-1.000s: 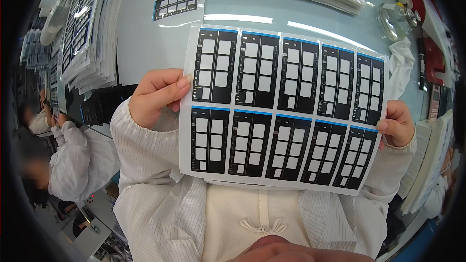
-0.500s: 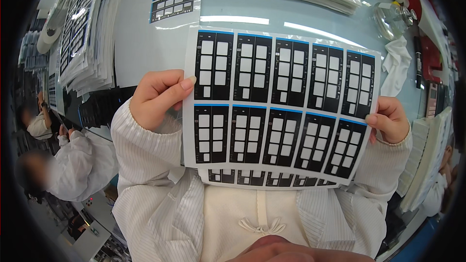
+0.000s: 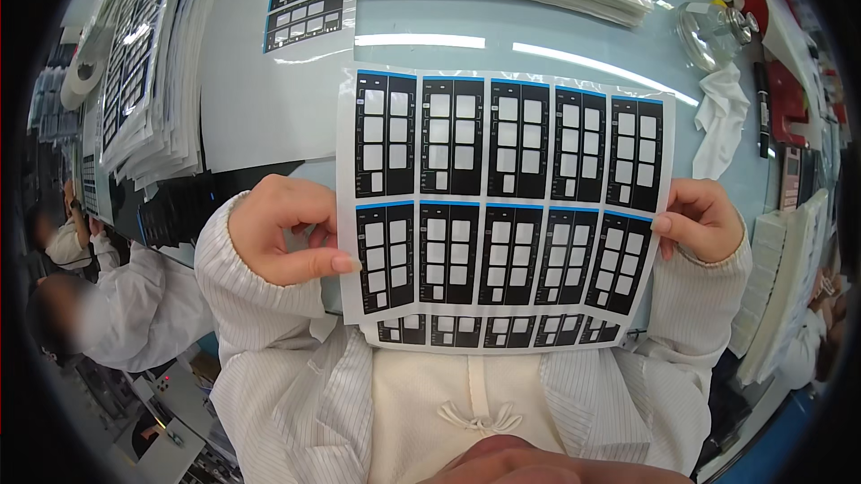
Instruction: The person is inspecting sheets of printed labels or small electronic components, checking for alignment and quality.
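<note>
The left hand (image 3: 285,231) and right hand (image 3: 704,219) are each pinching a side edge of the printed sheet (image 3: 502,206), stretching it flat, facing up, above the near table edge (image 3: 296,71).

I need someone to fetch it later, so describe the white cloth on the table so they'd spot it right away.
On the pale blue table, look toward its right side, beside the held sheet of black panels. The crumpled white cloth lies just below a clear glass dish; it alone is soft and rumpled.

Held sheet (image 3: 502,206): 10 black label panels, in 2 rows of 5. Second sheet (image 3: 498,330) behind it: 5 panels show. Hands: 2; cloth (image 3: 722,116): 1.
</note>
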`<state>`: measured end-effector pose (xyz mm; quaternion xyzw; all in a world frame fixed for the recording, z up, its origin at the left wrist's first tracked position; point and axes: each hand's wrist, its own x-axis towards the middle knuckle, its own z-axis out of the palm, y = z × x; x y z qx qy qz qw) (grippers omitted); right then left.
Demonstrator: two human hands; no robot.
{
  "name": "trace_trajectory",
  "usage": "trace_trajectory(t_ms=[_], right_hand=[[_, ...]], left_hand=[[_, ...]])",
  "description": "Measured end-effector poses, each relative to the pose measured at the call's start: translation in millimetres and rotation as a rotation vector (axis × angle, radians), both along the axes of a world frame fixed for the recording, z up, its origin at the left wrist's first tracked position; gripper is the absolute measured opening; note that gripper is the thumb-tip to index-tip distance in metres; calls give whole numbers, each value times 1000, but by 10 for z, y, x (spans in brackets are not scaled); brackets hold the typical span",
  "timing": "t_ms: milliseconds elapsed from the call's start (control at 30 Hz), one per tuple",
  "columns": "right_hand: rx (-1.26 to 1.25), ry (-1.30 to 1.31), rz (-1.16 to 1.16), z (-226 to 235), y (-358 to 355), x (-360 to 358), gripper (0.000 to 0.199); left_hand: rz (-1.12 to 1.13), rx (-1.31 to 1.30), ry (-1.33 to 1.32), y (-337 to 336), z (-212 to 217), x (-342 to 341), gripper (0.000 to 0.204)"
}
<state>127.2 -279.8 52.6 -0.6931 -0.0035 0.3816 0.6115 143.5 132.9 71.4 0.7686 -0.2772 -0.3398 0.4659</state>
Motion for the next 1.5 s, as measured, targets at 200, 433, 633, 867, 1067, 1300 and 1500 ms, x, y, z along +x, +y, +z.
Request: trace_trajectory(t_ms=[200,433,633,867,1067,1300,1500], right_hand=[[-86,-59,-105,42,18,-33,16],[-142,-448,-403,15,68,-114,19],[-158,-675,-469,-51,127,-140,21],[-211,-757,-466,-50,135,-121,22],[-206,-759,-477,-62,157,-107,21],[-202,-764,-466,-72,138,-115,21],[-198,-772,-473,-58,137,-126,21]], left_hand=[[114,91,-18,-7,-11,-53,21],[483,1,-104,-72,-10,-130,24],[557,0,-211,-86,-38,-125,22],[595,-1,-307,-90,-44,-113,23],[578,-1,-342,-74,-63,-93,24],[579,15,-347,-80,-62,-97,24],[572,5,-341,-82,-57,-87,24]])
